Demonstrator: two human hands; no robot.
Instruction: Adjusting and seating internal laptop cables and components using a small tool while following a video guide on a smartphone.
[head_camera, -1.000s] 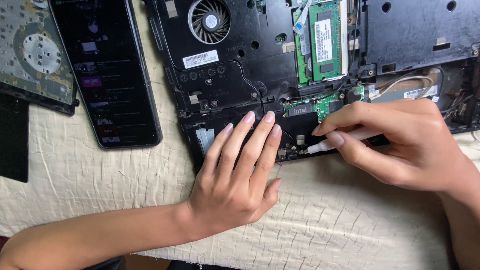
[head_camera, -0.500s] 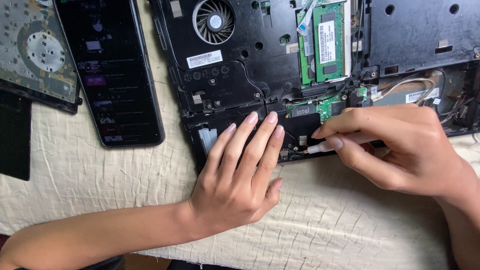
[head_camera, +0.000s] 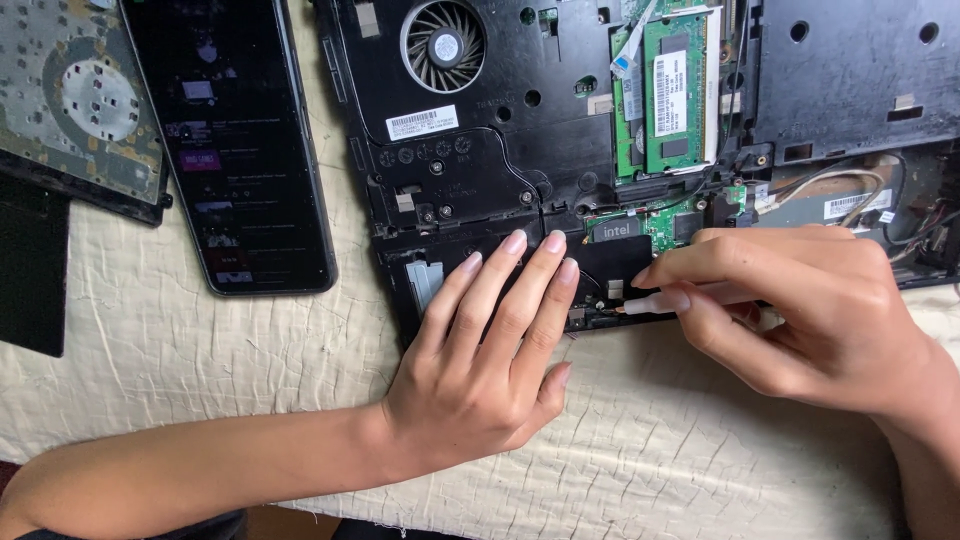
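Your left hand (head_camera: 478, 370) lies flat, fingers spread a bit, pinning the opened laptop base (head_camera: 480, 190) at its near edge so it won't slide on the quilted cloth (head_camera: 200, 370), while your right hand (head_camera: 810, 320) pinches a white-handled screwdriver (head_camera: 665, 300) into that near-edge bay.

Two hands: left hand (head_camera: 480, 370) and right hand (head_camera: 810, 310). One screwdriver (head_camera: 690, 298), one open laptop (head_camera: 480, 190), one fan (head_camera: 443, 45), one phone (head_camera: 235, 140), two memory sticks (head_camera: 665, 90), one quilted cloth (head_camera: 200, 360).
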